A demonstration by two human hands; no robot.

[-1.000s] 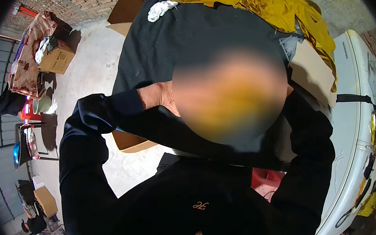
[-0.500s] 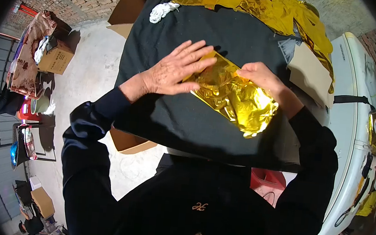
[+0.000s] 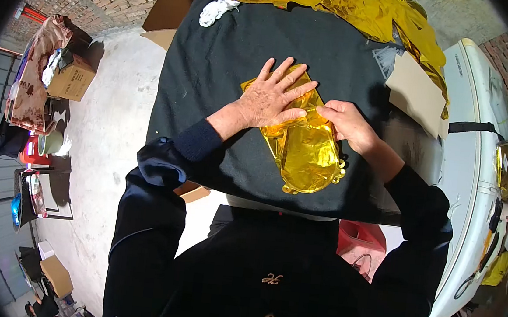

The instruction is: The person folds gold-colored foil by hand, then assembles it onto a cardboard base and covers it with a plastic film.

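Note:
A flat, uninflated gold foil balloon lies folded on the black cloth, its rounded end with small tabs pointing towards me. My left hand rests flat on its upper part, fingers spread. At the balloon's right edge, my right hand pinches the foil between thumb and fingers. Part of the foil is hidden under the left palm.
More gold foil is heaped along the table's far edge. A white crumpled cloth lies at the far left, a cardboard sheet at the right. Beyond it stands a white appliance. A person is at far left.
My left hand has moved right and now presses on the foil. The balloon has turned and flattened, its rounded end swinging towards me. My right hand has shifted slightly down, still pinching it.

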